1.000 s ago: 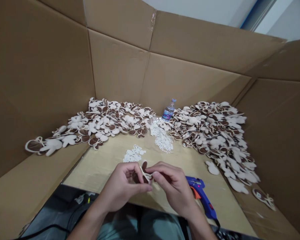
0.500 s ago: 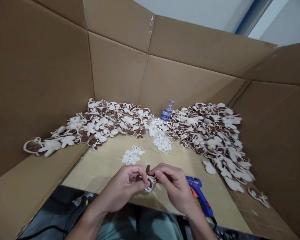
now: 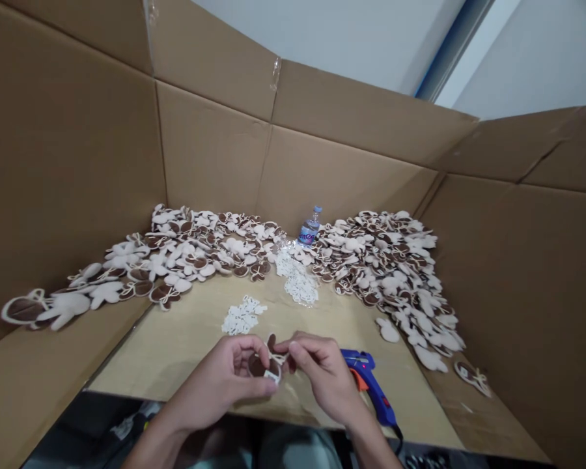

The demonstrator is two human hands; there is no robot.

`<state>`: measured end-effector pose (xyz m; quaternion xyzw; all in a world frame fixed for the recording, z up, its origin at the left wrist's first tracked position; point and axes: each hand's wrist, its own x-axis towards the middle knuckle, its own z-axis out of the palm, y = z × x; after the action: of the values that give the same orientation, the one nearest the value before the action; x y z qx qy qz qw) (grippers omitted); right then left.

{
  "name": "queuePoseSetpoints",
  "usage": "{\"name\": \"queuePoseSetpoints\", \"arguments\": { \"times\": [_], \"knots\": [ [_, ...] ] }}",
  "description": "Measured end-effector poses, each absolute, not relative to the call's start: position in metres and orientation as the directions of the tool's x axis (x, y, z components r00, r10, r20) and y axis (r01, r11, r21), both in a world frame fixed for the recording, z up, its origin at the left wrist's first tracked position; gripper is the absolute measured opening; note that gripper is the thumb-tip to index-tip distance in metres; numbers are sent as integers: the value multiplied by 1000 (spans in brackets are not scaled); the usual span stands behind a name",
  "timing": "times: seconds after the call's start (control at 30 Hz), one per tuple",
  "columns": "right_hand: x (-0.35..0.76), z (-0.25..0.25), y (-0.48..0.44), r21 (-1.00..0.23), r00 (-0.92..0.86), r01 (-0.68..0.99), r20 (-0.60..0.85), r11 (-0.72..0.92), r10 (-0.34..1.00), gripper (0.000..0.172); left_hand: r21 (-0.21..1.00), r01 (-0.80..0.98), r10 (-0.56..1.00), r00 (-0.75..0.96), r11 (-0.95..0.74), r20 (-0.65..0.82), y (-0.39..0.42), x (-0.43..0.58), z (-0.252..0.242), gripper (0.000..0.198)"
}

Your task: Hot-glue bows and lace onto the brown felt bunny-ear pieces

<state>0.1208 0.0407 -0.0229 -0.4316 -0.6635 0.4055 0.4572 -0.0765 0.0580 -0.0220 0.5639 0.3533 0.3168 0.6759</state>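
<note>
Near the front of the table, a small brown felt ornament (image 3: 258, 366) with a pale edge and a rabbit-like ear is held between my two hands. A small white label (image 3: 272, 376) shows at its lower right. My left hand (image 3: 219, 374) is closed on the ornament's left side, with the thumb along the bottom. On the other side, my right hand (image 3: 320, 374) pinches the cream cord bow (image 3: 275, 357) at the ornament's neck; the exact contact is partly hidden. A blue glue gun (image 3: 375, 385) with an orange trigger lies right of my right hand.
Small white pieces (image 3: 244, 315) lie loose ahead of my hands. More sit on clear plastic (image 3: 299, 281) farther back, near a water bottle (image 3: 309, 230). Ornaments pile up at left (image 3: 195, 251) and right (image 3: 395, 260). Cardboard walls (image 3: 215, 143) enclose the table.
The head view has shifted, so the scene sits farther left and slightly lower. The ornament has turned in my hands, and its brown face and white label show more plainly.
</note>
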Motion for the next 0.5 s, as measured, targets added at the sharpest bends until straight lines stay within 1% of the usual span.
{"name": "queuePoseSetpoints", "arguments": {
  "times": [0.1,0.27,0.43,0.5],
  "knots": [
    [121,-25,38,-931,-219,215,249,295,944,34,984,-52,821,560,169,-111,59,-76,-26,23],
    [124,-29,34,-978,-254,109,148,180,956,35,978,-61,781,614,198,-120,61,-77,-27,20],
    [125,-37,37,-989,-182,48,131,142,975,45,975,-39,698,704,219,-129,64,-79,-28,11],
    [126,-42,39,-992,-175,46,104,114,979,45,976,-36,677,726,215,-122,65,-80,-31,10]
  ]
}}
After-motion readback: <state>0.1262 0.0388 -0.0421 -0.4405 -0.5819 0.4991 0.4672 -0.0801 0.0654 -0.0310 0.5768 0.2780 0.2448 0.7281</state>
